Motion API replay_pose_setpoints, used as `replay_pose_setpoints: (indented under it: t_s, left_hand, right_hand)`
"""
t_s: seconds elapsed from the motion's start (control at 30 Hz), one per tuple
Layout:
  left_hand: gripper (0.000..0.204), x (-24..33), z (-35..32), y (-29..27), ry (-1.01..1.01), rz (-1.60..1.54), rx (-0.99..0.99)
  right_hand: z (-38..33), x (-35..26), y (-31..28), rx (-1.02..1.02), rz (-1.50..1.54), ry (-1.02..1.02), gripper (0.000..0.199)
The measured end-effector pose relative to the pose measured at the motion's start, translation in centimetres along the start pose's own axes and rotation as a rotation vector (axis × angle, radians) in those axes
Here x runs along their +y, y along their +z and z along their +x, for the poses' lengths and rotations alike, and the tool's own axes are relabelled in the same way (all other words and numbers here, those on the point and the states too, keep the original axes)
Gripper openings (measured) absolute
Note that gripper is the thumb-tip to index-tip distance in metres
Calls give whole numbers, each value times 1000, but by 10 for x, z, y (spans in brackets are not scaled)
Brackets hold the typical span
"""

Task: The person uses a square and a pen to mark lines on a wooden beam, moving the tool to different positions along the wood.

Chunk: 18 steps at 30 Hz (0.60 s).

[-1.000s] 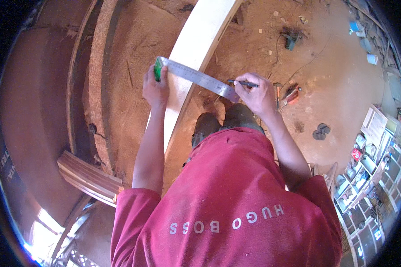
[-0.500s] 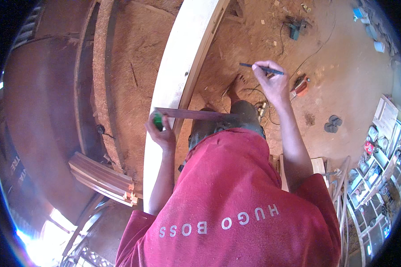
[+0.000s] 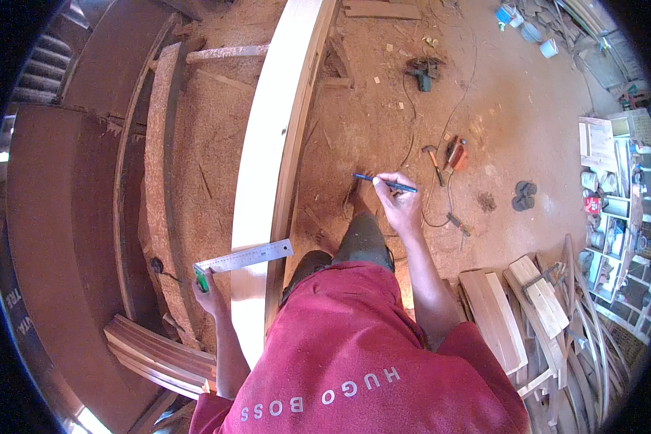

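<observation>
My left hand (image 3: 212, 295) is closed round the green handle of a try square (image 3: 249, 256), at the left side of a long pale wooden plank (image 3: 264, 145). The square's metal blade reaches rightward across the plank, and its tip sticks out past the right edge. Whether the blade lies flat on the wood or hovers over it, I cannot tell. To the right of the plank, my right hand (image 3: 400, 205) pinches a dark blue pen (image 3: 385, 183) in the air, its tip pointing left.
On the dusty floor to the right lie a hammer (image 3: 435, 165), an orange power tool (image 3: 456, 153), a green power tool (image 3: 422, 75) and trailing cords. Boards (image 3: 495, 318) are stacked at the lower right, more timber (image 3: 155, 351) at the lower left. A cluttered shelf (image 3: 618, 217) stands far right.
My left hand has moved left and nearer, turning the square so its ruled face shows. My right hand with the pen has come lower and left. The whole view has shifted.
</observation>
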<state>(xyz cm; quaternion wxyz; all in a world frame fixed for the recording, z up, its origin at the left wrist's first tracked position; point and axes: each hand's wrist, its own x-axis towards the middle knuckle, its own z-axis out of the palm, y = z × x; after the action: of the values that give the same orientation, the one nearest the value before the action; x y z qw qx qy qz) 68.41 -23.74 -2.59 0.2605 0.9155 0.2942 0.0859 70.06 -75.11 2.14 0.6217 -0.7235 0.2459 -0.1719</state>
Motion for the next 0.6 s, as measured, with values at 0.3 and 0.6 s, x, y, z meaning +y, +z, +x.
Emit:
replay_pose_setpoints:
  t_s: [0.3, 0.6]
  left_hand:
    - [59, -53, -9, -4, 122, -70, -132]
    - [64, 20, -22, 31, 263, 85, -141]
  right_hand:
    - [-80, 2, -16, -29, 0, 43, 13]
    - [-85, -19, -16, -93, -45, 52, 12]
